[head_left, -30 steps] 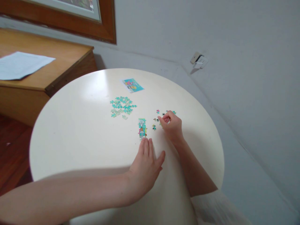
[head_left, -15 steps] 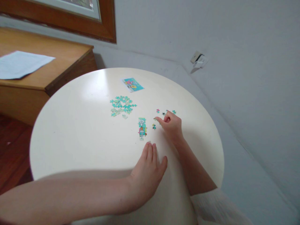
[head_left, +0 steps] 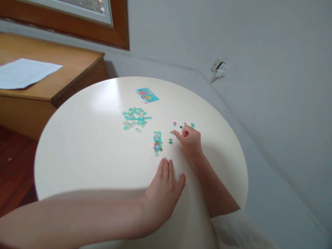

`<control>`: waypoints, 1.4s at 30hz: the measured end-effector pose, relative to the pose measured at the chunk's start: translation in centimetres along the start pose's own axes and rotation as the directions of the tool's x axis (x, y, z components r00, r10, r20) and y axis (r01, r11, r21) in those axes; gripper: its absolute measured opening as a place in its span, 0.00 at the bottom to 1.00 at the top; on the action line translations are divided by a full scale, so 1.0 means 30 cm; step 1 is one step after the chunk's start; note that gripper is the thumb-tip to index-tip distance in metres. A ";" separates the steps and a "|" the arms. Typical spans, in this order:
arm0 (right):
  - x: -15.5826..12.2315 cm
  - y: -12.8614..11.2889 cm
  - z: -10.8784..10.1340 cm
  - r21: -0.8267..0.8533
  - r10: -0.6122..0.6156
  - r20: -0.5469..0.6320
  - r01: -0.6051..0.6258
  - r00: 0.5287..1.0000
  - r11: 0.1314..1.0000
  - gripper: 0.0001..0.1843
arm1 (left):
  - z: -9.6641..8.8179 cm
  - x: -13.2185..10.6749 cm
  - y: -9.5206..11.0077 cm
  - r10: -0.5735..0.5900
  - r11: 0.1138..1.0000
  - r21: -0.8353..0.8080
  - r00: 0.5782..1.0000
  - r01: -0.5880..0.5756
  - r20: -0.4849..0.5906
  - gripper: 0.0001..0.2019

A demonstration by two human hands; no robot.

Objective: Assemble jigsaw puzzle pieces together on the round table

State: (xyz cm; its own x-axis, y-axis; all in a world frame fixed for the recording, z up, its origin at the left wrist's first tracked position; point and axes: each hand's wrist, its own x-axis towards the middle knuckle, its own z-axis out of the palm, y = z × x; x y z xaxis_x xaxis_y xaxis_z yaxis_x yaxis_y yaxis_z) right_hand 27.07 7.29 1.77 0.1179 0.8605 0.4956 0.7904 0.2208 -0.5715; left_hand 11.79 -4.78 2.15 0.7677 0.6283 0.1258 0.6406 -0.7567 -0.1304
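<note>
A partly joined jigsaw strip [head_left: 157, 143], showing a cartoon figure on teal, lies near the middle of the round table. Just below it my left hand [head_left: 163, 188] rests flat on the tabletop, fingers stretched out and nothing visible in it. To the strip's right is my right hand [head_left: 190, 140], its fingers curled in. Its thumb points left and its tip is at a small puzzle piece [head_left: 171, 132]; whether anything is inside the curled fingers is hidden. Around that hand lie loose pieces: a yellow and teal one [head_left: 170, 141], a pink one [head_left: 174, 123] and a teal one [head_left: 192, 125].
A heap of teal and pale green puzzle pieces [head_left: 135, 118] lies left of the strip. Behind it is a picture card [head_left: 147, 95]. The white round table [head_left: 85, 148] stands by a wooden cabinet [head_left: 77, 62] with paper [head_left: 28, 72], and a wall socket [head_left: 216, 65].
The whole view has shifted very slightly, so things sit a little lower. Both hands and the puzzle pieces keep nearly the same places.
</note>
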 end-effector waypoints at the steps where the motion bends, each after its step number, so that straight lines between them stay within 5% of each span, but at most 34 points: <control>1: 0.001 0.000 -0.001 -0.002 0.002 0.000 -0.002 1.000 1.000 0.23 | 0.000 0.000 0.000 -0.003 1.000 0.001 1.000 0.003 0.000 0.21; 12: 0.008 0.032 -0.011 0.054 0.090 -0.082 -0.085 0.993 0.995 0.06 | 0.013 0.003 0.005 -0.007 1.000 0.021 0.999 0.008 -0.034 0.21; 42: 0.036 0.150 -0.054 0.023 0.286 -0.212 -0.287 0.935 0.958 0.07 | 0.010 0.012 -0.004 -0.007 0.999 -0.036 1.000 0.007 -0.005 0.21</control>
State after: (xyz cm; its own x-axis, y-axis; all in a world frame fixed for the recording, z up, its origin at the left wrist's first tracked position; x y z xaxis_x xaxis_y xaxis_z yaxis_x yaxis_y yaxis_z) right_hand 31.72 8.48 0.80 0.4634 0.7700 0.4386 0.7089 -0.0252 -0.7049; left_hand 11.99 -4.42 1.92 0.7632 0.6326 0.1317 0.6449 -0.7585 -0.0940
